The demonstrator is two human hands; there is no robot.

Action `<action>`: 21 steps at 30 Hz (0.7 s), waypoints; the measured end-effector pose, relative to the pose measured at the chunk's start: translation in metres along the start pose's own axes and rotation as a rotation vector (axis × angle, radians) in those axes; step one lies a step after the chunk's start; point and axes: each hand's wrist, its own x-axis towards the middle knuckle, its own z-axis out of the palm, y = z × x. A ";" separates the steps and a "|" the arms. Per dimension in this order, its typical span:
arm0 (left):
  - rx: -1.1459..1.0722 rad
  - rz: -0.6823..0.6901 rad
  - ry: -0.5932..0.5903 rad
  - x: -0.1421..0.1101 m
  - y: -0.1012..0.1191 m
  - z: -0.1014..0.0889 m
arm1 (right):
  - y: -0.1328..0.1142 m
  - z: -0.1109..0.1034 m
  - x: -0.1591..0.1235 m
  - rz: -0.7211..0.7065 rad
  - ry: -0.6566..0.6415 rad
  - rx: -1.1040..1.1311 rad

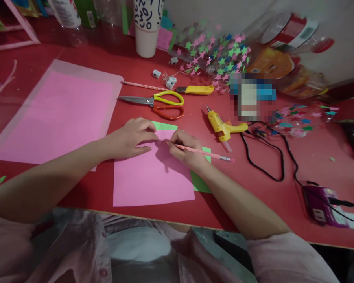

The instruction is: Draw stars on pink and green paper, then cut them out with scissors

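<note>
My right hand point(187, 148) grips a pink pencil point(199, 150), its tip down at the upper part of a pink paper sheet point(153, 181) and its eraser end pointing right. Flat on the same sheet's upper left lies my left hand point(135, 137), fingers stretched toward the pencil tip. Under the pink sheet, green paper point(201, 181) shows at the right and top edges. Just beyond my hands are scissors point(153, 102) with one yellow and one red handle. Whatever the pencil has marked is too small to make out.
A larger pink sheet point(61, 114) lies at left. Behind the scissors are a second pencil point(144, 85) and a yellow cutter knife point(197, 90). A yellow glue gun point(222, 125), black cable point(279, 179) and purple power box point(321, 204) sit at right. A patterned cup point(147, 39) stands at the back.
</note>
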 end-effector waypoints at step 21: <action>0.005 0.014 0.020 -0.001 -0.001 0.002 | 0.001 -0.003 0.001 0.052 0.118 -0.068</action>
